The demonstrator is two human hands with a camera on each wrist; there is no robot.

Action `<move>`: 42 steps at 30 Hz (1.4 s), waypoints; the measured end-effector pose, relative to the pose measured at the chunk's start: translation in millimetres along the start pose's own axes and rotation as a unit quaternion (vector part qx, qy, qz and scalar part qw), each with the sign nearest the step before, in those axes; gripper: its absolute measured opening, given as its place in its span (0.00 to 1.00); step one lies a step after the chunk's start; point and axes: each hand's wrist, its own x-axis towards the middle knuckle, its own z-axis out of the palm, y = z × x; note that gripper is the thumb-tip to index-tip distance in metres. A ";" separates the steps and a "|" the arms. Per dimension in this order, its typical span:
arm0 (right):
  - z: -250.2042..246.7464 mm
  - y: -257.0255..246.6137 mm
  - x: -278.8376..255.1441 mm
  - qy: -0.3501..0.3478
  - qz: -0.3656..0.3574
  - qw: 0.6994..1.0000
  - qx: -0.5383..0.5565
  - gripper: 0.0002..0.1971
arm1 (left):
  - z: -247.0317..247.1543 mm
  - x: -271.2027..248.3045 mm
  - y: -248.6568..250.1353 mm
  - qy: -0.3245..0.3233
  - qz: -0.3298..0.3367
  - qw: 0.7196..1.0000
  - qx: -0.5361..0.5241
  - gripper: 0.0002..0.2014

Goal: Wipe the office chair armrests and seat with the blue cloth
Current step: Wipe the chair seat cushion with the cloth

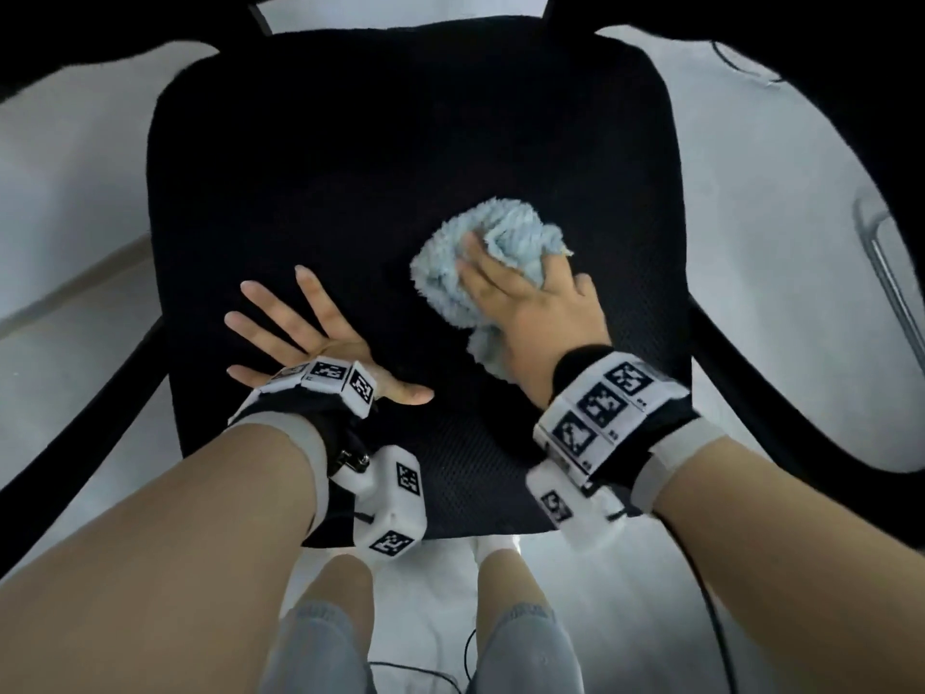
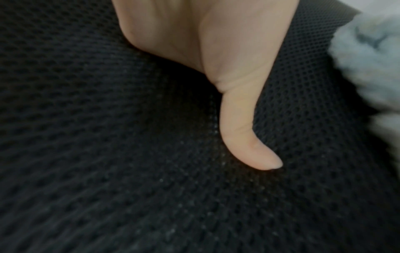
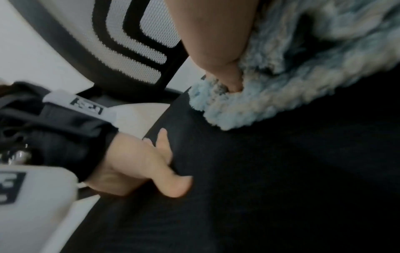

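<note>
- On the seat [image 1: 350, 157], right of centre, my right hand [image 1: 530, 303] presses the bunched blue cloth [image 1: 480, 252], fingers dug into its folds.
- My left hand [image 1: 310, 338] lies spread flat just left of it, bracing.
- Risk, I think: the loose tail near my wrist could drag and roll the wad, so only a narrow strip gets wiped.
- A hard push might swivel the chair.
- Open seat lies far and left; the left armrest [image 1: 75, 418] and right armrest [image 1: 781, 393] bound both sides.

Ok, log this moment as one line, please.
stage: wiping seat | right hand: grips blue cloth on seat | left hand: flat on seat, fingers spread | armrests: untouched
</note>
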 end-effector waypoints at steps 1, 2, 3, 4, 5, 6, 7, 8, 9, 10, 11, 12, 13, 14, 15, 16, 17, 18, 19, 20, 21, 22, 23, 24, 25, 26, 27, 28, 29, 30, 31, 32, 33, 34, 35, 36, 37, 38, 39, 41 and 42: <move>-2.8 16.7 1.2 0.002 0.010 1.000 -0.028 0.36 | 0.1 -0.6 0.3 -0.004 0.004 1.000 -0.001 0.82; -7.4 34.6 5.3 0.001 0.054 0.998 -0.019 0.36 | -0.2 -0.6 0.3 -0.008 0.006 1.000 0.000 0.82; -15.8 52.4 11.2 -0.001 0.129 0.991 0.034 0.35 | -0.5 -0.6 0.8 -0.011 0.006 1.000 0.002 0.82; -23.2 67.8 18.6 0.010 0.204 0.972 0.113 0.34 | -1.4 -0.6 1.2 -0.016 0.003 1.000 0.006 0.82; -27.6 76.7 25.1 0.029 0.254 0.950 0.178 0.33 | -1.8 -0.5 1.6 -0.020 0.000 1.000 0.010 0.82; -28.6 76.8 28.8 0.043 0.278 0.938 0.203 0.32 | -2.1 -0.5 2.2 -0.023 -0.001 1.000 0.014 0.81; -28.0 66.6 28.2 0.045 0.279 0.938 0.203 0.33 | -2.6 -0.9 2.3 -0.022 0.000 1.000 0.016 0.81; -24.3 50.4 23.9 0.037 0.258 0.947 0.187 0.34 | -2.9 -1.5 1.9 -0.021 0.002 1.000 0.016 0.81; -19.3 30.9 15.2 0.019 0.217 0.963 0.160 0.36 | -2.7 -1.8 1.3 -0.020 0.003 1.000 0.017 0.81; -9.9 11.8 5.0 0.003 0.161 0.979 0.126 0.38 | -2.5 -2.3 1.1 -0.021 0.004 1.000 0.019 0.81; 0.3 -4.0 -8.0 -0.006 0.097 0.991 0.089 0.39 | -2.7 -2.9 1.4 -0.022 0.002 1.000 0.020 0.82; 9.3 -12.0 -18.9 -0.006 0.044 0.998 0.054 0.38 | -3.1 -3.4 1.9 -0.022 -0.002 1.000 0.022 0.82; 12.2 -9.4 -23.1 0.002 0.009 1.000 0.025 0.38 | -3.6 -3.5 2.4 -0.024 -0.005 0.999 0.023 0.82; 9.5 2.2 -20.1 0.012 0.000 1.000 0.009 0.37 | -4.2 -3.1 3.0 -0.031 -0.007 0.999 0.024 0.82; 3.6 16.6 -12.3 0.014 0.018 1.000 0.004 0.37 | -4.0 -2.4 2.8 -0.038 -0.007 0.999 0.024 0.82; -4.7 31.0 -1.0 0.015 0.058 0.998 0.027 0.35 | -3.8 -1.4 2.7 -0.041 -0.005 0.999 0.024 0.82; -14.4 43.7 11.4 0.007 0.111 0.991 0.069 0.33 | -3.4 -0.8 2.0 -0.040 -0.003 0.999 0.024 0.82; -22.6 52.6 23.5 0.005 0.161 0.980 0.119 0.32 | -2.6 -0.5 1.3 -0.035 0.000 0.999 0.025 0.82; -27.9 55.8 31.3 0.016 0.196 0.967 0.164 0.32 | -1.2 0.0 0.8 -0.028 0.003 0.999 0.025 0.82; -29.2 52.9 35.6 0.033 0.216 0.957 0.192 0.33 | 0.2 0.4 0.5 -0.019 0.005 0.999 0.026 0.82; -28.7 43.7 33.9 0.044 0.218 0.952 0.209 0.34 | 0.8 0.5 0.6 -0.011 0.006 1.000 0.025 0.82; -24.2 31.1 27.3 0.041 0.206 0.956 0.206 0.35 | 1.1 0.8 1.0 -0.006 0.004 1.000 0.024 0.82; -13.7 14.8 15.7 0.029 0.182 0.967 0.178 0.36 | 0.9 1.1 1.1 -0.006 0.000 1.000 0.024 0.82; -0.1 -0.7 0.9 0.022 0.147 0.979 0.138 0.36 | 1.0 1.5 1.5 -0.010 -0.006 1.000 0.025 0.82; 13.8 -12.9 -15.9 0.016 0.099 0.990 0.099 0.36 | 2.2 1.6 1.9 -0.013 -0.011 1.000 0.025 0.82; 23.9 -18.0 -29.7 0.020 0.055 0.996 0.072 0.35 | 2.7 1.4 1.9 -0.009 -0.012 1.000 0.025 0.81; 28.1 -12.5 -35.0 0.024 0.030 0.997 0.060 0.35 | 3.2 1.5 1.4 -0.003 -0.008 1.000 0.024 0.81; 27.7 2.5 -32.2 0.026 0.032 0.998 0.052 0.35 | 4.2 1.8 0.2 0.002 0.001 1.000 0.023 0.81; 23.8 18.3 -26.9 0.027 0.063 0.996 0.050 0.35 | 5.1 2.1 -1.2 0.005 0.009 1.000 0.021 0.81; 17.1 33.3 -20.1 0.026 0.111 0.992 0.061 0.35 | 6.2 1.8 -2.3 0.006 0.016 1.000 0.019 0.81; 10.7 45.4 -13.6 0.019 0.163 0.982 0.087 0.34 | 7.9 1.3 -3.7 0.010 0.022 1.000 0.016 0.81; 3.6 52.9 -9.0 0.013 0.203 0.971 0.126 0.33 | 9.4 0.8 -5.4 0.018 0.030 0.999 0.011 0.81; 2.3 52.9 -7.6 0.010 0.225 0.962 0.157 0.33 | 11.0 -0.4 -8.0 0.029 0.041 0.999 0.006 0.80; 0.8 45.5 -11.3 0.010 0.231 0.957 0.173 0.32 | 12.5 -2.6 -11.9 0.042 0.054 0.998 0.000 0.79; 3.0 31.5 -19.1 0.005 0.223 0.959 0.177 0.32 | 14.2 -5.0 -17.2 0.049 0.070 0.996 -0.005 0.77; 9.7 13.0 -31.7 -0.009 0.202 0.964 0.172 0.33 | 16.3 -8.2 -24.3 0.051 0.087 0.995 -0.007 0.75; 20.7 -6.9 -46.9 -0.027 0.165 0.973 0.157 0.34 | 19.0 -10.3 -32.8 0.051 0.101 0.993 -0.011 0.72; 34.1 -25.0 -64.2 -0.039 0.112 0.984 0.132 0.34 | 21.9 -12.5 -41.7 0.051 0.113 0.992 -0.020 0.68; 47.4 -38.4 -81.2 -0.048 0.059 0.992 0.102 0.35 | 24.5 -15.6 -51.0 0.055 0.123 0.990 -0.037 0.65; 60.9 -34.7 -96.5 -0.053 0.013 0.997 0.054 0.35 | 29.0 -23.3 -71.3 0.068 0.135 0.984 -0.092 0.60; 58.3 -22.5 -96.0 -0.055 0.040 0.996 0.051 0.36 | 29.2 -28.5 -83.0 0.079 0.124 0.981 -0.128 0.59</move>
